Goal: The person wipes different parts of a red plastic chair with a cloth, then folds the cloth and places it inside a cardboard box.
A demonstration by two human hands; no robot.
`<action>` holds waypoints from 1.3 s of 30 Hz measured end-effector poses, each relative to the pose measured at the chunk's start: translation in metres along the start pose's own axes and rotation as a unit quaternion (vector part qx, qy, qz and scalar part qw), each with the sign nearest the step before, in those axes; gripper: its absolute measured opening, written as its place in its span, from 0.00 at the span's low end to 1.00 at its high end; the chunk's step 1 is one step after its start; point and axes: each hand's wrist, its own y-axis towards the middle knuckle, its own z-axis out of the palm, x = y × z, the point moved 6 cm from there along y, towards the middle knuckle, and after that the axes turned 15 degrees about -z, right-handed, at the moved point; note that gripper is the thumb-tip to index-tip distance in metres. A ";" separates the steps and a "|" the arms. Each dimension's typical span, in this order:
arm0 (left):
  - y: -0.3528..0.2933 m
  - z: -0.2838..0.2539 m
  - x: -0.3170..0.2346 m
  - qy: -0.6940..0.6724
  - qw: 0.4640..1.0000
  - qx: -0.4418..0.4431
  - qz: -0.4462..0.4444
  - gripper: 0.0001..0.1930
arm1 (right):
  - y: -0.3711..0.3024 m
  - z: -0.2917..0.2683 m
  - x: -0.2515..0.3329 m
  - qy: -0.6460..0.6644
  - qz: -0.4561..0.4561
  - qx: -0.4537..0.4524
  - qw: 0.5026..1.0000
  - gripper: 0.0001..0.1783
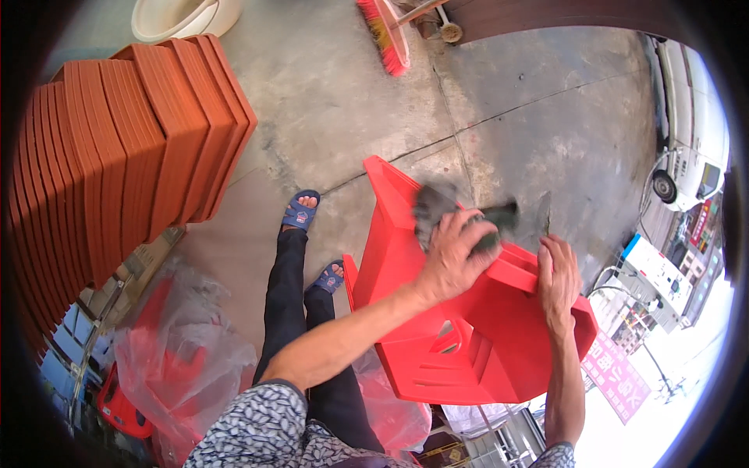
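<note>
A red plastic chair (390,269) with slots in one panel is tipped over in front of me. My left hand (460,253) grips a dark green-grey thing (488,234), cloth-like but smeared by motion, against the chair's upper side. Part of it spreads past my fingers over the red plastic. On the right, my right hand (559,277) is closed over a raised edge of the chair, its fingertips partly hidden. Both forearms cross over the chair from the lower edge.
Nested orange-brown plastic tubs or pots (133,140) stack up at the left. Below them lies clear plastic wrapping (183,351) over red items. A red-bristled broom head (384,39) and a whitish basin (183,17) are on the far concrete floor. A white van (690,117) stands outside at right.
</note>
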 end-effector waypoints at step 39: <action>0.001 -0.067 0.216 0.013 0.957 -0.084 -0.276 0.19 | 0.007 -0.002 0.007 -0.009 -0.016 -0.022 1.000 0.18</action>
